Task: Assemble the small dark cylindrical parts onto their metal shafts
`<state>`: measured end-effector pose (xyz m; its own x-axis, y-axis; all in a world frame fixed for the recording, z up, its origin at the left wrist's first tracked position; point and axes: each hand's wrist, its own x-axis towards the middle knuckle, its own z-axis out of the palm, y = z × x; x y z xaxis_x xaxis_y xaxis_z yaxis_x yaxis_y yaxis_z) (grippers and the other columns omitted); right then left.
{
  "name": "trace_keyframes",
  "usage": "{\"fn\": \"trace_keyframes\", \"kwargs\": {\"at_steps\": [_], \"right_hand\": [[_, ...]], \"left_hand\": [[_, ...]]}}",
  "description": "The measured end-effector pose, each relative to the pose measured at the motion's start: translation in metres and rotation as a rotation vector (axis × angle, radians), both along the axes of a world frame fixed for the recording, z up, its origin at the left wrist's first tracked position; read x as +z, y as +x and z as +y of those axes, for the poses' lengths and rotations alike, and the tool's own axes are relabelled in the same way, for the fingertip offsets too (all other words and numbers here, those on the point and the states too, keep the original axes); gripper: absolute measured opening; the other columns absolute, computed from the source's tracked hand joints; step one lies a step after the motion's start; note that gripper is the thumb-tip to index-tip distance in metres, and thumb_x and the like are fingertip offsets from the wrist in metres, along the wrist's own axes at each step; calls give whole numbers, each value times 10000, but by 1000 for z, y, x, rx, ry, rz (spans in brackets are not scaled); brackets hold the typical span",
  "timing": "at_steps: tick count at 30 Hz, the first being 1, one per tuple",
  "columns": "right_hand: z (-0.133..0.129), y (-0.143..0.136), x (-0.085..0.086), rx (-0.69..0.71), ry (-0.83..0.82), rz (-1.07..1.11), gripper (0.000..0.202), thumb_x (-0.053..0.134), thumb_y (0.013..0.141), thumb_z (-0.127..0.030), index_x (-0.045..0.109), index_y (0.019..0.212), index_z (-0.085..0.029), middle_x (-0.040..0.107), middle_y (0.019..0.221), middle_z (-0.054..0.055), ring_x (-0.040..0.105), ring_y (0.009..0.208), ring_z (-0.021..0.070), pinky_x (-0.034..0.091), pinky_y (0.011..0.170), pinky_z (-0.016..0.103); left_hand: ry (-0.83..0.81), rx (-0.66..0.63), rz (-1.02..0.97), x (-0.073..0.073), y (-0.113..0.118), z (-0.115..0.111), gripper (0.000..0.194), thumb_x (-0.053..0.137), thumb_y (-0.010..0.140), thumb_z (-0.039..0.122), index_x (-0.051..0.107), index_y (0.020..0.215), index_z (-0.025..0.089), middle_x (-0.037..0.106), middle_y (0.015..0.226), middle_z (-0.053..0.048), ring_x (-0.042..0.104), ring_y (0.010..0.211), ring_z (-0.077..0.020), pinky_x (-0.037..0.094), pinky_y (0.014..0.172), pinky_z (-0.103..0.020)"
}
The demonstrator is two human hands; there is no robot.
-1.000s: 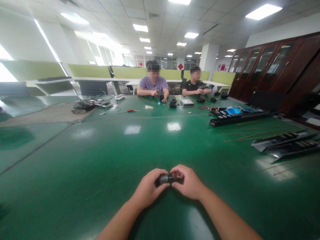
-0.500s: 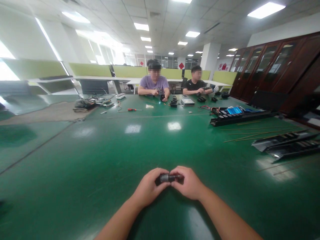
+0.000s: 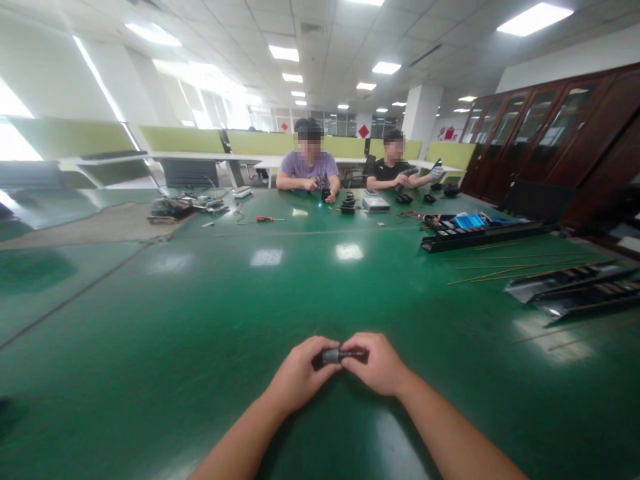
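A small dark and grey cylindrical part [image 3: 331, 356] lies sideways between my two hands, above the near part of the green table [image 3: 240, 300]. My left hand [image 3: 299, 375] is closed round its thicker left end, thumb and fingers on either side. The fingers of my right hand [image 3: 376, 365] pinch the thinner right end, which points to the right. My fingertips nearly meet at the middle of the part. Its finer details are too small to make out.
Across the table sit two people [image 3: 309, 163] [image 3: 395, 167] handling dark devices. A red screwdriver [image 3: 265, 219] and a pile of parts [image 3: 173, 205] lie at the far left. Black rails [image 3: 475, 233] and thin rods [image 3: 500, 268] lie on the right.
My hands hold almost the same pose, with a slight shift of the right fingers on the part. The far right person's gloved hand has risen and opened out.
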<state>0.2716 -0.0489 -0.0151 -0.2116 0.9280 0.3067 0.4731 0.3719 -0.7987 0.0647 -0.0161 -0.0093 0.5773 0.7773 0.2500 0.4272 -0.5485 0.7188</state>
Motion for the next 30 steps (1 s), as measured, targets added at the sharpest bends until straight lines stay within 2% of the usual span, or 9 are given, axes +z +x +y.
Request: {"fn": "trace_keyframes", "kwargs": {"at_steps": [16,30], "right_hand": [[2,4,2,18,9,-63,125,691,765,-168,770,855,-201,721,789,22,638,707,159,470,643,246],[3,8,0,14,-4,-51,121,699,748,-171,763,848,-196,719,782,24,635,699,162,468,638,248]], "left_hand": [[-19,-20,49,3,0,0,225,679,850,304,673,1060,227,711,999,-44,656,924,-213,504,849,-321],[-15,-5,13,2,-1,0,228,687,838,291,676,1056,224,712,976,-37,662,901,-204,508,828,-309]]}}
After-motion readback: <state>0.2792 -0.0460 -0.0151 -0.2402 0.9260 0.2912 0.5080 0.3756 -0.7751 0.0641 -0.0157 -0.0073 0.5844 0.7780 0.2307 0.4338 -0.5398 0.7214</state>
